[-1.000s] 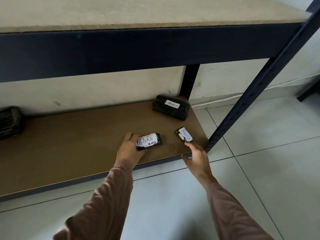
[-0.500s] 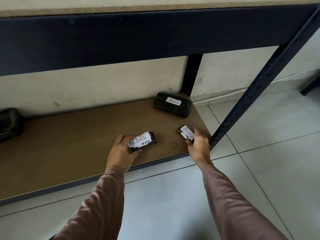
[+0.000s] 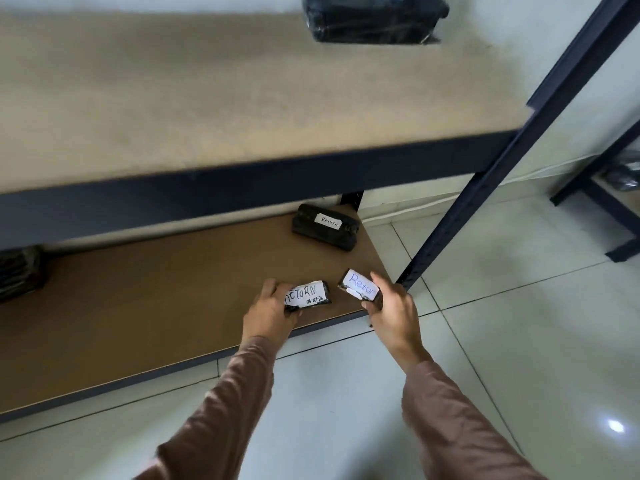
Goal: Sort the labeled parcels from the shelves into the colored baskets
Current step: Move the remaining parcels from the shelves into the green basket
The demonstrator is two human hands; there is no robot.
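My left hand (image 3: 268, 315) grips a small black parcel (image 3: 309, 295) whose white label reads RETURN with a date, just above the front of the brown bottom shelf (image 3: 156, 306). My right hand (image 3: 393, 310) holds a second small black parcel (image 3: 360, 289) with a white label in blue writing, near the shelf's front right corner. A larger black parcel (image 3: 325, 226) labeled Return lies at the back right of the same shelf. No basket is in view.
A dark wrapped parcel (image 3: 19, 273) sits at the shelf's far left. Another black parcel (image 3: 374, 17) lies on the beige upper shelf (image 3: 207, 98). A dark metal upright (image 3: 485, 174) stands right of my right hand. A second rack (image 3: 602, 195) is at far right on the tiled floor.
Both hands have closed on the two small parcels and lifted them slightly toward the shelf's front edge. My head has risen, bringing the upper shelf's top into view.
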